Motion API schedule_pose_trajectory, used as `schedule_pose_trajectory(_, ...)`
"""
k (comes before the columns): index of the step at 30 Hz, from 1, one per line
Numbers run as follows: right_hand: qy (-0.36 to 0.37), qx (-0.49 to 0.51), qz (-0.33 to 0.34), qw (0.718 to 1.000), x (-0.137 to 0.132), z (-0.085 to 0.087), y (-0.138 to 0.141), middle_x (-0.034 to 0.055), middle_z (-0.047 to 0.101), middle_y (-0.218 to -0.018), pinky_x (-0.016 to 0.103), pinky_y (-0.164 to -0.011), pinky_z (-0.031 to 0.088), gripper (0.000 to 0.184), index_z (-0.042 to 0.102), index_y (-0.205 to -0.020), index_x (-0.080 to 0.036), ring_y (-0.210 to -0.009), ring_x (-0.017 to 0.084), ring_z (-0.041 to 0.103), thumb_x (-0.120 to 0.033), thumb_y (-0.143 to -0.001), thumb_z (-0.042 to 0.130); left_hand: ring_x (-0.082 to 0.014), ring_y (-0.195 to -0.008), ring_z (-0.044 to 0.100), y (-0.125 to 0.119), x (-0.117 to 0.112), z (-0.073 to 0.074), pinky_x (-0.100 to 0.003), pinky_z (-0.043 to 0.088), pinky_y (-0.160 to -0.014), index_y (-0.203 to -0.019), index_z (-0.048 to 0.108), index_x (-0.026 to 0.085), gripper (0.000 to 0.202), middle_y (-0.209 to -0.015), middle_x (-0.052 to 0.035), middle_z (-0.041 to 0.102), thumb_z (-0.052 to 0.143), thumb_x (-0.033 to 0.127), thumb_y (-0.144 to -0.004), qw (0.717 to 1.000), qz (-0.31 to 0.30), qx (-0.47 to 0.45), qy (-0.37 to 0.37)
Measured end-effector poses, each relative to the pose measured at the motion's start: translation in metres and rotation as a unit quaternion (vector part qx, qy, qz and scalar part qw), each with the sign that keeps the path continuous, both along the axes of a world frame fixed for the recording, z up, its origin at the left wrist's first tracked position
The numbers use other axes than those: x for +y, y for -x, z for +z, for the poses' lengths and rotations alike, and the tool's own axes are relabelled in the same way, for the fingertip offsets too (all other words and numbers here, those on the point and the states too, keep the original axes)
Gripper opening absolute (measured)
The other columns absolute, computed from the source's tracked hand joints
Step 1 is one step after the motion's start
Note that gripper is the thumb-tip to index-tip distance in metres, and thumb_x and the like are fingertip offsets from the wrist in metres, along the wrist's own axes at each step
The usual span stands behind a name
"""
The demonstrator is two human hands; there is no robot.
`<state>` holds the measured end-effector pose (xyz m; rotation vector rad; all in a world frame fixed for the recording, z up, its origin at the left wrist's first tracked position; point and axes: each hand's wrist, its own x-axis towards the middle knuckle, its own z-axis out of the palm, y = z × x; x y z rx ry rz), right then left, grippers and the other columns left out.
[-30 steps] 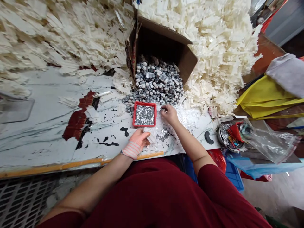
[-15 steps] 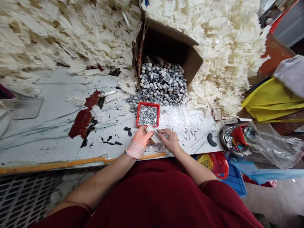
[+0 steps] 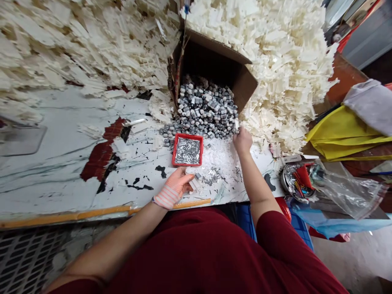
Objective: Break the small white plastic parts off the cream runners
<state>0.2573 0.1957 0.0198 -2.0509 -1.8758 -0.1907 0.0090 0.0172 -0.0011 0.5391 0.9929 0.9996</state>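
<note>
My left hand (image 3: 173, 188), in an orange-and-white striped glove, is closed on a white plastic piece (image 3: 194, 183) just above the table's front edge. A small grey part sits at the upper end of that piece. My right hand (image 3: 243, 141) is bare and reaches forward to the right edge of the heap of small grey metallic parts (image 3: 208, 108). Its fingers are curled and partly hidden, and what they hold, if anything, is unclear. Between my hands and the heap stands a red tray (image 3: 174, 157) with many thin silver pins in it.
A cardboard box (image 3: 248, 87) lies on its side around the heap. Big piles of cream plastic pieces (image 3: 281, 69) rise behind and to both sides. Loose pins (image 3: 212, 175) lie on the marbled table (image 3: 67, 143). At right stands a metal bowl (image 3: 284, 183) of odds and ends.
My right hand has left the white piece and moved forward and right to the heap's edge. My left hand keeps the piece, with a grey part now showing on it.
</note>
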Motion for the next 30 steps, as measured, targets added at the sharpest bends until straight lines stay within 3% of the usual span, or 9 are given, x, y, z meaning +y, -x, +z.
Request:
schedule_pose_trajectory(3,-0.033,0.117,0.058,0.991,-0.023,0.011,-0.008,0.0132,0.058,-0.106,0.034,-0.079,0.043,0.036,0.060,-0.113,-0.015,-0.092,0.022,0.055,-0.016,-0.082,0.039,-0.0127,-0.046,0.055,0.001,0.002,0.001,-0.024,0.044,-0.039,-0.083,0.046,0.018,0.033,-0.065,0.0026,0.057,0.071,0.027,-0.064,1.000,-0.001,0.001,0.011)
schedule_pose_trajectory(6,0.059,0.295,0.140,0.943,-0.055,0.024,-0.010,0.0073,0.060,-0.091,0.031,-0.073,0.045,0.032,0.062,-0.109,-0.015,-0.078,0.017,0.055,-0.021,-0.082,0.047,-0.0125,-0.049,0.056,-0.002,0.003,-0.001,-0.024,0.044,-0.043,-0.086,0.050,0.019,0.030,-0.067,0.0023,0.057,0.069,0.025,-0.063,1.000,0.005,-0.001,0.023)
schedule_pose_trajectory(9,0.264,0.454,0.223,0.821,-0.090,0.038,0.002,0.0016,0.061,-0.080,0.025,-0.059,0.045,0.032,0.064,-0.103,-0.016,-0.063,0.011,0.052,-0.032,-0.075,0.064,-0.0116,-0.052,0.054,-0.007,0.001,-0.002,-0.023,0.042,-0.047,-0.085,0.054,0.019,0.024,-0.067,0.0022,0.056,0.065,0.025,-0.065,1.000,-0.014,0.022,-0.010)
schedule_pose_trajectory(12,0.443,0.484,0.305,0.690,-0.114,0.047,0.024,0.0011,0.061,-0.078,0.022,-0.049,0.044,0.030,0.066,-0.090,-0.016,-0.058,0.008,0.051,-0.035,-0.068,0.073,-0.0100,-0.047,0.047,-0.011,-0.004,-0.002,-0.022,0.037,-0.044,-0.083,0.053,0.018,0.020,-0.061,0.0035,0.052,0.064,0.027,-0.068,0.994,-0.057,0.078,-0.042)
schedule_pose_trajectory(14,0.480,0.473,0.342,0.654,-0.121,0.047,0.041,0.0016,0.061,-0.083,0.021,-0.046,0.045,0.027,0.067,-0.084,-0.016,-0.058,0.007,0.051,-0.035,-0.067,0.074,-0.0099,-0.044,0.044,-0.011,-0.007,0.001,-0.021,0.033,-0.042,-0.084,0.052,0.019,0.021,-0.059,0.0046,0.051,0.064,0.029,-0.069,0.988,-0.089,0.112,-0.053)
schedule_pose_trajectory(16,0.479,0.475,0.343,0.654,-0.122,0.041,0.054,0.0006,0.060,-0.082,0.019,-0.044,0.044,0.025,0.066,-0.080,-0.016,-0.056,0.006,0.051,-0.034,-0.066,0.074,-0.0102,-0.044,0.043,-0.010,-0.010,0.004,-0.021,0.031,-0.041,-0.084,0.052,0.019,0.022,-0.057,0.0055,0.049,0.064,0.030,-0.068,0.982,-0.107,0.143,-0.067)
schedule_pose_trajectory(21,0.488,0.517,0.266,0.652,-0.122,0.020,0.068,-0.0045,0.056,-0.063,0.018,-0.041,0.041,0.027,0.062,-0.078,-0.015,-0.048,0.005,0.047,-0.033,-0.063,0.075,-0.0100,-0.049,0.042,-0.005,-0.012,0.011,-0.021,0.033,-0.047,-0.078,0.053,0.018,0.016,-0.058,0.0059,0.048,0.062,0.023,-0.065,0.961,-0.094,0.237,-0.109)
schedule_pose_trajectory(26,0.455,0.529,0.225,0.680,-0.128,0.013,0.068,-0.0045,0.056,-0.061,0.018,-0.039,0.038,0.028,0.061,-0.077,-0.015,-0.046,0.005,0.045,-0.033,-0.061,0.075,-0.0126,-0.057,0.045,-0.004,-0.013,0.012,-0.023,0.035,-0.052,-0.077,0.057,0.018,0.014,-0.060,0.0042,0.050,0.062,0.025,-0.066,0.947,-0.086,0.285,-0.118)
schedule_pose_trajectory(30,0.433,0.515,0.224,0.705,-0.132,0.008,0.070,-0.0042,0.057,-0.061,0.019,-0.041,0.041,0.027,0.060,-0.076,-0.016,-0.047,0.006,0.047,-0.035,-0.063,0.073,-0.0137,-0.061,0.048,-0.005,-0.013,0.009,-0.023,0.037,-0.055,-0.075,0.059,0.017,0.012,-0.062,0.0030,0.053,0.060,0.024,-0.065,0.959,-0.071,0.254,-0.105)
